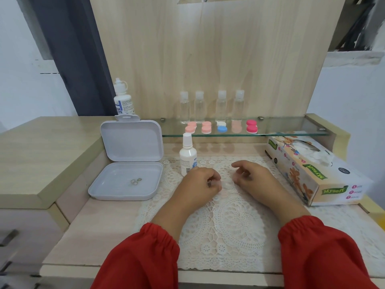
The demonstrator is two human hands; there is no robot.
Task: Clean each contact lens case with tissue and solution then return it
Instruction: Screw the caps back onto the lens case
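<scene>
My left hand [203,182] curled its fingers around something small and blurred; my right hand [251,176] hung loosely curled, its hold unclear.

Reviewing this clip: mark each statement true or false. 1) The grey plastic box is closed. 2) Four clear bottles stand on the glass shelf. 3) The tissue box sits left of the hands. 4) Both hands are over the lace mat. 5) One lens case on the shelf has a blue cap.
1) False: the grey plastic hinged box is open, its lid upright, with small rings lying in its tray.
2) True: four clear plastic bottles stand in a row on the glass shelf.
3) False: the printed cardboard tissue box sits right of the hands.
4) True: the left hand and right hand are over the white lace mat.
5) True: the white-and-blue lens case is in the middle of the row.
</scene>
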